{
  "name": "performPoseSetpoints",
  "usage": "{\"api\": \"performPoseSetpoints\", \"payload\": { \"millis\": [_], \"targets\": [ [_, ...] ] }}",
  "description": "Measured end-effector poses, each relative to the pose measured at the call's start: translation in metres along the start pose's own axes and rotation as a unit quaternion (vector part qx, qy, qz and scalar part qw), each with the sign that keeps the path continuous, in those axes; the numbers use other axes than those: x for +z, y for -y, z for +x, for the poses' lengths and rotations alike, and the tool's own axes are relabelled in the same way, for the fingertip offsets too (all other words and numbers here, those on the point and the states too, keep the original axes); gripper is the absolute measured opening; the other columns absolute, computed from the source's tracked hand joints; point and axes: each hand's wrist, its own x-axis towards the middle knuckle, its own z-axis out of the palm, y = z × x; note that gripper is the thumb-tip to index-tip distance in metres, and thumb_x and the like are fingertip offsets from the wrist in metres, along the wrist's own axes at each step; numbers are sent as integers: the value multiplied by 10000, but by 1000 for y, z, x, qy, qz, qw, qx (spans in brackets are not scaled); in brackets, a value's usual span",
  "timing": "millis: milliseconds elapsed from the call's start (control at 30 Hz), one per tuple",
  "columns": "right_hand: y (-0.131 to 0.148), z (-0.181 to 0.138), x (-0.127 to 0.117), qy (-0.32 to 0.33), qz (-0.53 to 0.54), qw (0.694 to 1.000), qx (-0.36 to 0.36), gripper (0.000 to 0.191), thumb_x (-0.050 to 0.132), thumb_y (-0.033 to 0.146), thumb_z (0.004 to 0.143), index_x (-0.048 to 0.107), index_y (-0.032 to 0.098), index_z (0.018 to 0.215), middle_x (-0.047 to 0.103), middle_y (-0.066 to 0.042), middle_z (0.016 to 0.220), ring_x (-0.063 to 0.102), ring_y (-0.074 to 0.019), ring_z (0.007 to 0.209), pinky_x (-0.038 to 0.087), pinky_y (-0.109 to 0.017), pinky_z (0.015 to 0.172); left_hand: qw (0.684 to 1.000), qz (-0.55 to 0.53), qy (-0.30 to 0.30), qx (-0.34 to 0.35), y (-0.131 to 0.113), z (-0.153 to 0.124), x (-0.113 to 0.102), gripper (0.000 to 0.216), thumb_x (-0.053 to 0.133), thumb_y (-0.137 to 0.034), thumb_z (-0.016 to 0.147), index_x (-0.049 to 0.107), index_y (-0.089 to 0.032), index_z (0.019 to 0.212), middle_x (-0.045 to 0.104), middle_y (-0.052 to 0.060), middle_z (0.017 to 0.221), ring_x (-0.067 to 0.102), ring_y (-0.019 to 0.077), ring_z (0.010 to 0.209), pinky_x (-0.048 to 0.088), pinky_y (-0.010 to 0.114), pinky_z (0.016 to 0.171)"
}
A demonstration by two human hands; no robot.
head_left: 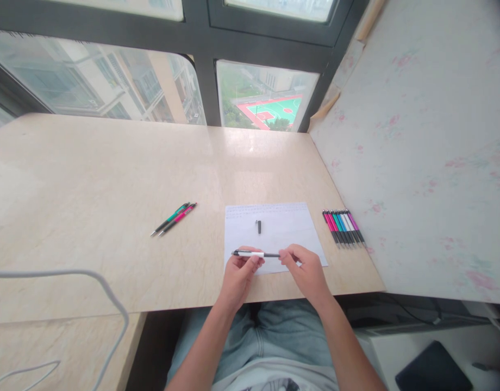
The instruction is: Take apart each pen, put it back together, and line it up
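Observation:
A white-and-black pen (250, 253) lies level between my two hands, above the lower part of a sheet of paper (291, 231). My left hand (241, 274) is closed around its white barrel. With thumb and fingers, my right hand (304, 266) pinches the tip of its thin dark end. Whether that end is a refill or part of the body, I cannot tell. On the paper, just beyond the pen, sits a short black piece (259, 227) with a tiny bit beside its top. Rows of small handwriting run along the sheet's far edge.
To the left, a green pen (170, 219) and a pink pen (179, 219) lie side by side. A row of several coloured pens (343, 228) lies right of the paper, near the papered wall (421, 163). A grey cable (99, 278) loops over the table's left front.

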Motion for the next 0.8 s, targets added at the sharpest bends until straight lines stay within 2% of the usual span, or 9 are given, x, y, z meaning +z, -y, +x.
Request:
{"api": "performPoseSetpoints", "payload": {
  "millis": [133,233,367,433,567,700,733,800],
  "targets": [
    [-1,2,2,12,11,999,31,466,474,458,981,617,191,628,612,-13,597,571,-153,591,411,-271,589,1000,-2,-9,-1,-1,-1,2,167,808,-254,753,732,-164,872,688,23,842,595,90,723,475,219,743],
    [-2,2,4,13,35,998,43,457,457,469,984,646,188,677,649,-31,650,609,-166,641,445,-276,613,1000,-4,-17,1,-2,0,2,167,809,-254,752,727,-162,865,686,23,826,589,89,705,479,220,734],
    [-3,1,8,18,98,994,50,307,550,449,934,689,193,1031,714,-72,924,668,-196,822,516,-281,664,999,-15,-29,7,-1,1,2,180,806,-246,754,726,-157,888,685,29,843,606,99,729,484,221,730],
    [-3,0,8,21,117,992,50,312,613,416,893,667,194,1106,714,-81,981,676,-203,849,540,-289,681,999,-22,-33,7,-1,2,1,181,806,-242,753,725,-156,890,688,33,865,613,102,738,487,222,730],
    [0,1,6,14,78,996,40,199,613,373,887,698,195,911,724,-60,874,662,-195,796,525,-292,673,999,-20,-32,3,-1,1,1,185,807,-248,752,723,-155,887,690,36,850,607,103,717,493,236,730],
    [2,4,5,28,23,999,38,345,536,415,940,652,194,702,665,-19,645,596,-158,622,465,-275,603,1000,-21,-22,3,0,1,0,183,802,-253,759,719,-158,892,690,31,843,600,99,718,489,236,739],
    [2,4,6,30,20,999,37,362,521,422,948,648,193,698,661,-19,638,595,-157,618,460,-273,597,1000,-22,-21,2,0,1,0,179,800,-251,763,719,-158,893,690,29,845,601,97,722,488,233,741],
    [3,3,7,25,32,999,32,285,541,414,935,676,192,816,701,-36,743,634,-170,690,470,-266,601,999,-24,-23,1,0,1,0,180,801,-249,762,720,-157,893,688,27,845,604,95,726,487,228,740]
  ]
}}
